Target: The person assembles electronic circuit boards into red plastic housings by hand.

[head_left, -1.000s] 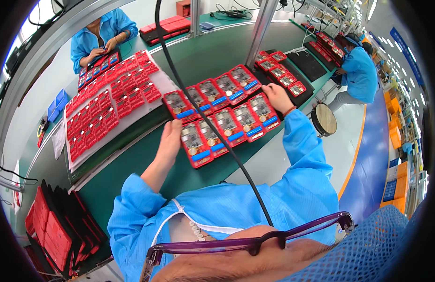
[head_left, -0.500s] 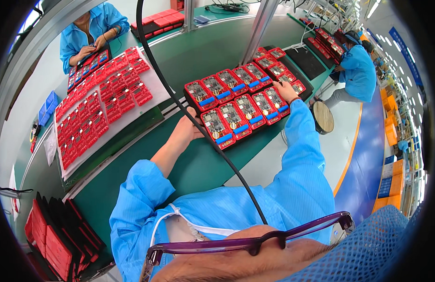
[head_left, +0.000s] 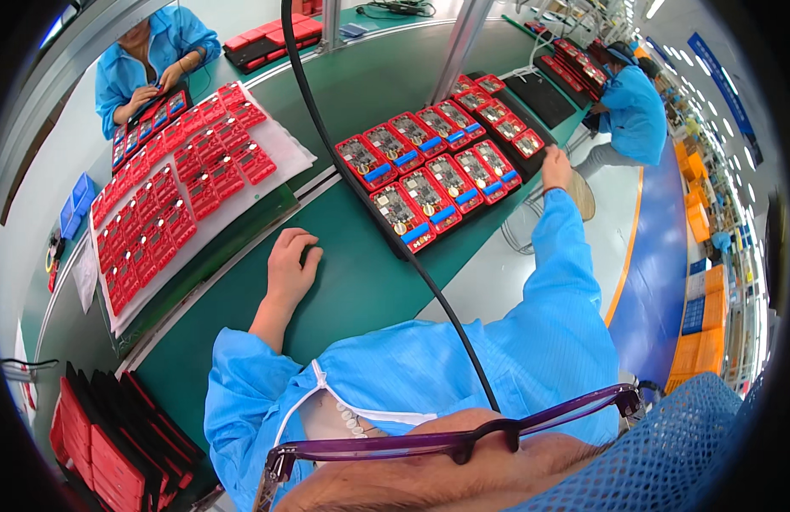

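Holding nothing with the left hand (head_left: pixel 290 263), loosely curled on or just above the green bench (head_left: pixel 233 300). At the right hand (head_left: pixel 557 168), the corner of a black tray (head_left: pixel 529 125) of smaller red cases (head_left: pixel 495 113); cannot tell whether grasping it. Between the hands, slightly forward: ten red cases (head_left: pixel 430 196) in two rows, with circuit boards (head_left: pixel 359 156) and blue cylinders (head_left: pixel 443 215). Beyond the left hand, a white sheet (head_left: pixel 290 152) under red parts (head_left: pixel 160 212).

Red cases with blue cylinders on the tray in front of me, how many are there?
10: five red cases side by side in the nearer row, five in the row behind. The black cable crosses the group's left edge, but no whole case appears hidden.
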### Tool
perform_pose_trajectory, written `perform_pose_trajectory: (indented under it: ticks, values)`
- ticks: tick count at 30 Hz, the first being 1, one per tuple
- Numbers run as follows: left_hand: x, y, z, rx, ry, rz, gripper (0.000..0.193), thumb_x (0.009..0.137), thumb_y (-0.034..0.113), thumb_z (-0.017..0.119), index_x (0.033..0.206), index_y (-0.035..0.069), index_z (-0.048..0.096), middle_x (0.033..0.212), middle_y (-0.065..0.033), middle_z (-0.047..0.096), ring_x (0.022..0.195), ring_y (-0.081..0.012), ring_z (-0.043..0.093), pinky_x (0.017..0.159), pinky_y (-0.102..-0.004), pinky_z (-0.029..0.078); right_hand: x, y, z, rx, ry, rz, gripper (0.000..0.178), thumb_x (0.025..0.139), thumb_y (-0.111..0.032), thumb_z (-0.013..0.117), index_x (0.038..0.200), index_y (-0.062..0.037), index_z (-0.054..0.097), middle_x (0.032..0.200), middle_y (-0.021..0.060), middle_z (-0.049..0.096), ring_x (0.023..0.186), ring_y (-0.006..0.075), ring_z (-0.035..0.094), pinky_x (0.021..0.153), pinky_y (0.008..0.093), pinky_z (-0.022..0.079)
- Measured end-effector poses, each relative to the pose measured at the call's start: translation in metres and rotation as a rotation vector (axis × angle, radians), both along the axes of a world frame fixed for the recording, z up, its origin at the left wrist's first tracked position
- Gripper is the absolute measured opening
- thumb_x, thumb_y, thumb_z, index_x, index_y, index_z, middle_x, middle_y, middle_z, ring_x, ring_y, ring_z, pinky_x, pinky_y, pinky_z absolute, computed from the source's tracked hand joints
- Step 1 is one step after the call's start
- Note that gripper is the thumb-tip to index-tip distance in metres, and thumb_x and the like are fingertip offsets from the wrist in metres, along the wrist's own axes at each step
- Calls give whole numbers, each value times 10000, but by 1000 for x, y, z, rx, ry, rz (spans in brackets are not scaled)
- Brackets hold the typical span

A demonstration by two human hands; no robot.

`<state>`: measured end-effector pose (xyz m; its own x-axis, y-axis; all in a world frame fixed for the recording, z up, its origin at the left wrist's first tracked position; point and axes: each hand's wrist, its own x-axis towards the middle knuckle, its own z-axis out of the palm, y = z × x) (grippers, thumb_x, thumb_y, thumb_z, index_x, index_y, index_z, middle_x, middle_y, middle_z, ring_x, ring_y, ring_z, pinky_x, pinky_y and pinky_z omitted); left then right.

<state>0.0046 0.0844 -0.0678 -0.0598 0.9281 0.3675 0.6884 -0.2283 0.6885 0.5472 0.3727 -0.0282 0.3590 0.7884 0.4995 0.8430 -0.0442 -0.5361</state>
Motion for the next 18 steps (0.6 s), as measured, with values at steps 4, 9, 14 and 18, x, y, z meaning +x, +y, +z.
perform_pose_trajectory:
  ticks: [4, 9, 14, 18]
  values:
    - [5, -6, 12, 3, 436, 0, 618, 792, 322, 719, 1325, 68, 535, 1432, -151, 454, 1371, -356, 347, 1127, -468, 287, 75, -86, -14, -143, -130, -343, 367, 899, -189, 462, 1210, -60, 609, 1139, 242, 643, 1061, 426, 604, 916, 494, 470]
    - [-6, -2, 3, -185, 523, 11, 727, 831, 450, 631, 1426, 79, 439, 1534, -132, 342, 1442, -311, 253, 1164, -486, 192, 189, -250, 3, -337, -150, -831, 313, 873, -146, 506, 1124, -41, 660, 1142, 232, 653, 1074, 385, 629, 911, 469, 505]
    - [-9, 3, -5, -134, 579, -4, 703, 855, 434, 605, 1438, 84, 427, 1537, -123, 342, 1445, -292, 250, 1171, -479, 176, 248, -451, 112, -289, -234, -1331, 254, 861, -194, 539, 981, -77, 730, 1047, 193, 699, 988, 355, 683, 823, 454, 553]
    - [-21, 3, -10, -123, 585, -13, 681, 870, 422, 597, 1444, 98, 424, 1543, -114, 333, 1447, -278, 247, 1175, -471, 173, 264, -580, 173, -301, -271, -1531, 258, 882, -213, 539, 984, -79, 734, 1071, 160, 703, 1025, 332, 674, 839, 447, 551]
